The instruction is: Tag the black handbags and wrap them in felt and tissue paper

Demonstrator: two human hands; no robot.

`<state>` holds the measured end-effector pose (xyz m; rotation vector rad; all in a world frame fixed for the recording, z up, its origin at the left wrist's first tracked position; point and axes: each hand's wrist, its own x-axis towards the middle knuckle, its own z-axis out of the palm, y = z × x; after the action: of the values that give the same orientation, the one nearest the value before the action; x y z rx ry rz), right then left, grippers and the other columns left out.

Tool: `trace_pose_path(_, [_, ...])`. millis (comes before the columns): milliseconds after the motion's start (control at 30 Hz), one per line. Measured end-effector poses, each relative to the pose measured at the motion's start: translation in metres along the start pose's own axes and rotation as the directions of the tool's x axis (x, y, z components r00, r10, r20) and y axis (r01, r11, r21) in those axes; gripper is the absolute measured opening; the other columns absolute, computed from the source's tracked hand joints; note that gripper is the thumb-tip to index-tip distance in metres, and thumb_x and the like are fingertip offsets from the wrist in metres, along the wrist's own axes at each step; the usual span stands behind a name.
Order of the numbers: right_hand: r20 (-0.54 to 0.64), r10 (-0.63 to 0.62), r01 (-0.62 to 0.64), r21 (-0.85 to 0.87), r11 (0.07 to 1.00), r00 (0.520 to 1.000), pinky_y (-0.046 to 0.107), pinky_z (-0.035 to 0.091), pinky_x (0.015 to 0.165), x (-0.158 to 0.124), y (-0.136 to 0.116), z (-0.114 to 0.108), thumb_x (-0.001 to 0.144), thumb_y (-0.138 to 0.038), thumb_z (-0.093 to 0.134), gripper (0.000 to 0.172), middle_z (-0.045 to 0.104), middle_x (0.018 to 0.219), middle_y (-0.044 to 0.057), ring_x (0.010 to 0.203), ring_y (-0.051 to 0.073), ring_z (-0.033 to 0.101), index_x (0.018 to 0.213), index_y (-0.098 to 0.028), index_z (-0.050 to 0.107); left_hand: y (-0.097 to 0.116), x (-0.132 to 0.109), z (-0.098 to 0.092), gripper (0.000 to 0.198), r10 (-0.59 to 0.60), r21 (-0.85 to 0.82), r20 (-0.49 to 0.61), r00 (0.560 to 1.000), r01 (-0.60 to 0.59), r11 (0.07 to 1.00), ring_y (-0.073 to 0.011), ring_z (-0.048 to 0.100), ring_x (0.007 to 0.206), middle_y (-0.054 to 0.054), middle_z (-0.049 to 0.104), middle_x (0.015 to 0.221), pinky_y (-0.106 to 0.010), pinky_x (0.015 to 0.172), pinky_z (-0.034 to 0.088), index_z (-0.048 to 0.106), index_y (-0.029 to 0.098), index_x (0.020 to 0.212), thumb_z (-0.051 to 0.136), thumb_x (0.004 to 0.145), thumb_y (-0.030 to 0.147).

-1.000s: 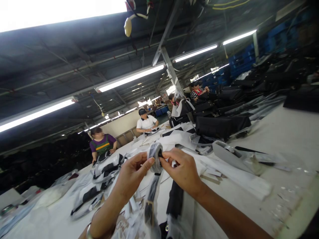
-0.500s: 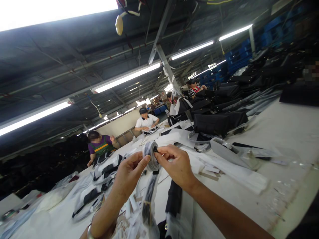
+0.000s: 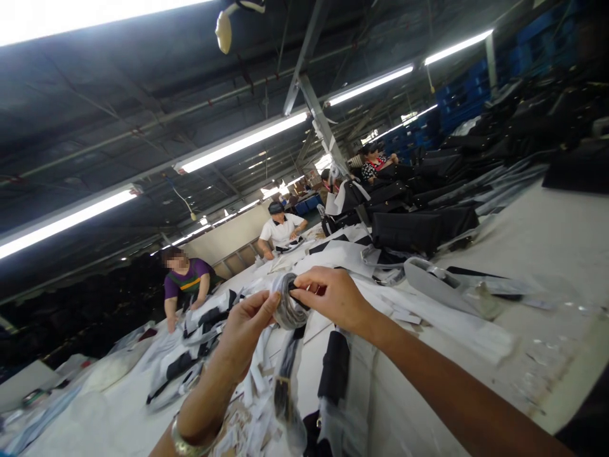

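A strap rolled into a coil [image 3: 290, 312], dark and covered in clear plastic film, is held up over the table between my two hands. My left hand [image 3: 245, 330] pinches its left side with thumb and fingers. From the right, my right hand [image 3: 335, 298] closes thumb and forefinger on the coil's upper right edge, near a dark part of the strap. Below the coil hangs a plastic-covered strap length with a gold-coloured buckle [image 3: 281, 383]. Beside it lies a black padded piece [image 3: 335, 365], partly in plastic.
White paper and plastic scraps [image 3: 252, 412] litter the table [image 3: 533, 254]. Wrapped black straps [image 3: 178, 368] lie at left. Black bags [image 3: 404, 231] are piled at right. Across the table are a person in purple [image 3: 188, 279] and another in white [image 3: 280, 228].
The coil has turned slightly and shows more of its open face, still held by both hands. The person in purple has leaned forward and lowered a raised hand to the table.
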<state>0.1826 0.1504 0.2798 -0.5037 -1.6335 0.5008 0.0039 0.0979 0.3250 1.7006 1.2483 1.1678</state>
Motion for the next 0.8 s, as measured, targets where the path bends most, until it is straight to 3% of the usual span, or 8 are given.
trace_pose_path(67, [0.120,0.071,-0.082,0.096,0.992,0.990,0.021,0.051,0.065,0.002,0.002,-0.004,0.082,-0.020,0.071,0.001,0.071,0.078,-0.002,0.070,0.013,0.065,0.083,-0.019,0.071,-0.007,0.000,-0.001,0.037,-0.008,-0.006,-0.005,1.000,0.008,1.000,-0.0165,0.062,0.080,-0.004,0.072,0.087,-0.027,0.080,0.049,0.076,0.018,0.096,0.069,0.085,0.052])
trace_pose_path(133, [0.227,0.090,-0.125,0.147,0.981,0.970,0.022,0.053,0.068,0.002,0.003,-0.008,0.079,-0.015,0.071,0.012,0.072,0.082,-0.002,0.074,0.014,0.067,0.090,-0.020,0.071,-0.012,-0.001,-0.003,0.036,-0.015,-0.021,-0.015,1.000,0.015,1.000,-0.0154,0.062,0.079,-0.004,0.072,0.087,-0.026,0.080,0.049,0.076,0.018,0.095,0.069,0.086,0.052])
trace_pose_path(233, [0.300,0.106,-0.127,0.051,0.991,0.948,0.024,0.052,0.069,-0.001,0.004,-0.012,0.075,-0.009,0.073,0.032,0.074,0.089,-0.002,0.078,0.015,0.070,0.103,-0.024,0.070,-0.016,-0.003,-0.003,0.037,-0.033,-0.027,-0.026,0.999,0.033,0.999,-0.0152,0.062,0.077,-0.004,0.072,0.085,-0.026,0.079,0.049,0.076,0.018,0.093,0.070,0.084,0.054])
trace_pose_path(333, [0.268,0.097,-0.063,-0.132,0.989,0.959,0.024,0.048,0.067,-0.004,0.005,-0.014,0.075,-0.010,0.075,0.026,0.075,0.084,-0.004,0.076,0.016,0.070,0.096,-0.025,0.071,-0.016,-0.003,-0.003,0.039,-0.054,-0.009,-0.031,0.998,0.054,0.999,-0.0153,0.062,0.077,-0.003,0.072,0.084,-0.025,0.079,0.049,0.076,0.018,0.093,0.072,0.082,0.056])
trace_pose_path(533, [0.114,-0.111,0.143,-0.335,0.931,0.987,0.025,0.044,0.070,-0.013,0.009,-0.005,0.078,-0.010,0.071,0.016,0.073,0.083,-0.002,0.078,0.016,0.066,0.086,-0.023,0.068,-0.016,-0.002,-0.004,0.040,-0.098,-0.047,-0.052,0.994,0.096,0.994,-0.0147,0.062,0.077,-0.003,0.073,0.085,-0.026,0.081,0.050,0.076,0.018,0.095,0.073,0.082,0.055])
trace_pose_path(633, [0.046,-0.121,0.129,-0.274,0.953,0.992,0.025,0.045,0.074,-0.019,0.008,0.006,0.080,-0.008,0.066,0.016,0.073,0.084,-0.001,0.078,0.016,0.066,0.088,-0.022,0.068,-0.016,-0.001,-0.004,0.038,-0.104,-0.118,-0.048,0.993,0.098,0.988,-0.0153,0.064,0.078,-0.004,0.073,0.088,-0.026,0.078,0.052,0.076,0.017,0.096,0.073,0.083,0.053])
trace_pose_path(733, [0.004,-0.025,0.025,-0.115,0.993,1.000,0.023,0.046,0.073,-0.023,0.007,0.016,0.081,-0.007,0.062,0.018,0.072,0.081,-0.003,0.075,0.014,0.067,0.087,-0.022,0.069,-0.018,0.000,-0.002,0.039,-0.106,-0.181,-0.055,0.993,0.095,0.979,-0.0172,0.067,0.082,-0.005,0.074,0.090,-0.026,0.077,0.054,0.076,0.016,0.095,0.074,0.081,0.053])
trace_pose_path(800, [0.036,0.032,-0.031,-0.017,0.999,0.999,0.022,0.046,0.073,-0.025,0.007,0.018,0.083,-0.007,0.061,0.018,0.073,0.082,-0.003,0.076,0.013,0.067,0.086,-0.022,0.070,-0.019,-0.001,-0.001,0.042,-0.118,-0.189,-0.066,0.991,0.104,0.976,-0.0185,0.068,0.083,-0.006,0.074,0.090,-0.026,0.077,0.055,0.076,0.016,0.095,0.075,0.080,0.054])
